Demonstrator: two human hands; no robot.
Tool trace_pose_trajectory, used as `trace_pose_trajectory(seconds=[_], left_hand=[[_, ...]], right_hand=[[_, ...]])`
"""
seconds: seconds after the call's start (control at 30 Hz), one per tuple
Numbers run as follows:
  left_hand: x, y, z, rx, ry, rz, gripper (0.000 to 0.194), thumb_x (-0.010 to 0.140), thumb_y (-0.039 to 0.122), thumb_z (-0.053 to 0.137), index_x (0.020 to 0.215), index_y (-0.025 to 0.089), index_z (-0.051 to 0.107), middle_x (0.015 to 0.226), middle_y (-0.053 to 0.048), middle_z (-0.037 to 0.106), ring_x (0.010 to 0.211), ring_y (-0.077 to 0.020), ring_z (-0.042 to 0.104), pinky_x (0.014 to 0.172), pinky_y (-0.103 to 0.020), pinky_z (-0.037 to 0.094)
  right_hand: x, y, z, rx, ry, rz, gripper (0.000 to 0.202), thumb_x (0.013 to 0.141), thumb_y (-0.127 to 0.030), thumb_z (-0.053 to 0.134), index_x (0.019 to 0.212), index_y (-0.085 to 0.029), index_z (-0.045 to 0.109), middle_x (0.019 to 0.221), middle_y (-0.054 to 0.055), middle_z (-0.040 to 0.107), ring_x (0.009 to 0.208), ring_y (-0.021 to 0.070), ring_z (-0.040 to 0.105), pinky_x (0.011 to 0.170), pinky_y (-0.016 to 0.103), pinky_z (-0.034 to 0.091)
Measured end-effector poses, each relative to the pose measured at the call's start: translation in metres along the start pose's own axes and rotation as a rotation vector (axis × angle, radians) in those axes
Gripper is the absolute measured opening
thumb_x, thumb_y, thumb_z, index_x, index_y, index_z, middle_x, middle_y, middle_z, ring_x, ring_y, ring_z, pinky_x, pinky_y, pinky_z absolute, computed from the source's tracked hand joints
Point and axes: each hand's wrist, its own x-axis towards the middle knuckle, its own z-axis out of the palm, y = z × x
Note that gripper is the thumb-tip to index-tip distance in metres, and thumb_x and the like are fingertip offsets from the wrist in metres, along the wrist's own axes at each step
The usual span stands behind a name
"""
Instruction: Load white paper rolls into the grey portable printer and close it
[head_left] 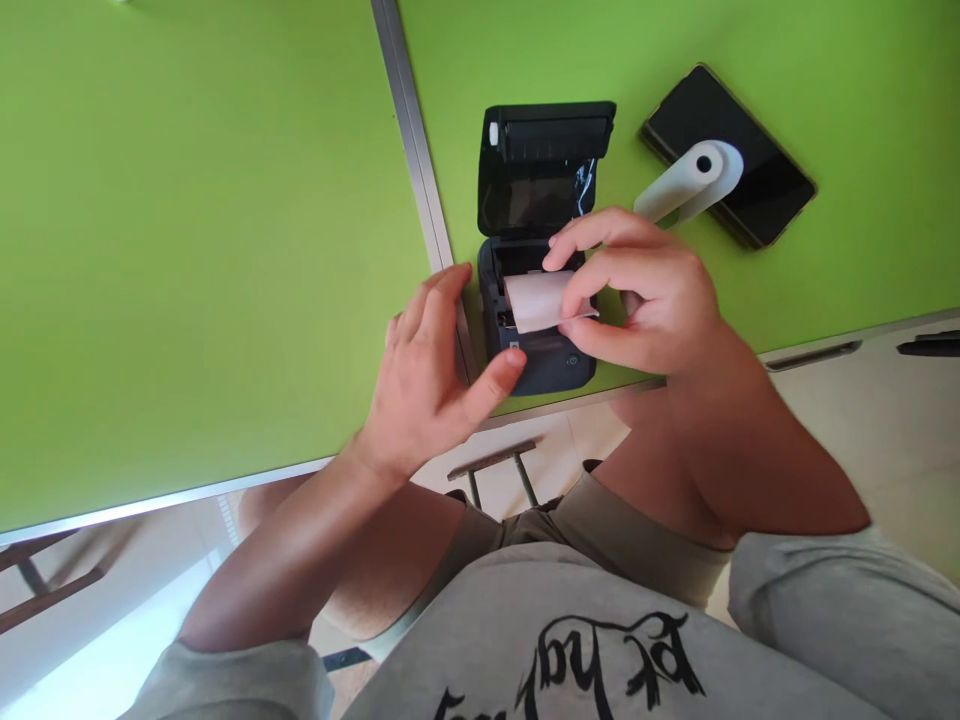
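Note:
A small dark label printer (544, 368) stands near the front edge of the green table, its lid (532, 200) swung up and back. White paper (534, 300), looking like the end of a roll, lies across the printer's compartment. My right hand (637, 290) pinches the paper's right end between thumb and fingers. At the printer's left side is my left hand (435, 375), fingers apart, with the thumb resting at the printer's front top. Whatever sits deeper in the compartment is hidden by the paper and my right fingers.
Beyond my right hand, a white paper roll (679, 183) lies partly over a black smartphone (750, 160). A metal seam (416, 130) divides the green tabletop (187, 250) just left of the printer. The table's front edge runs close to my lap.

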Motion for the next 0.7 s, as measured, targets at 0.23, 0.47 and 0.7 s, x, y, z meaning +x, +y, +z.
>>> trace_pose_trajectory(seconds=[0.23, 0.47, 0.7], left_hand=[[0.021, 0.003, 0.013, -0.029, 0.017, -0.072, 0.083, 0.094, 0.076, 0.047, 0.158, 0.025, 0.031, 0.163, -0.015, 0.049, 0.149, -0.0350, 0.051, 0.123, -0.053, 0.042], [0.021, -0.001, 0.017, 0.013, -0.005, -0.030, 0.100, 0.086, 0.080, 0.057, 0.161, 0.021, 0.027, 0.165, -0.019, 0.045, 0.152, -0.0378, 0.047, 0.125, -0.056, 0.036], [0.019, -0.003, 0.018, 0.014, -0.009, -0.014, 0.104, 0.086, 0.082, 0.055, 0.163, 0.021, 0.022, 0.169, -0.018, 0.040, 0.155, -0.0365, 0.043, 0.126, -0.056, 0.034]], right_hand=[[-0.009, -0.005, -0.001, 0.045, -0.101, -0.032, 0.017, 0.089, -0.037, 0.064, 0.075, -0.027, 0.067, 0.117, -0.003, 0.069, 0.125, 0.0206, 0.062, 0.111, 0.049, 0.053], [-0.009, 0.021, 0.009, 0.134, 0.330, 0.143, 0.016, 0.092, -0.039, 0.057, 0.106, -0.031, 0.059, 0.111, 0.004, 0.061, 0.108, 0.0195, 0.064, 0.092, 0.040, 0.057], [-0.002, 0.031, 0.024, 0.327, 0.154, 0.311, 0.072, 0.085, -0.070, 0.048, 0.143, -0.038, 0.019, 0.165, 0.002, 0.043, 0.148, 0.0229, 0.052, 0.118, 0.047, 0.052]])
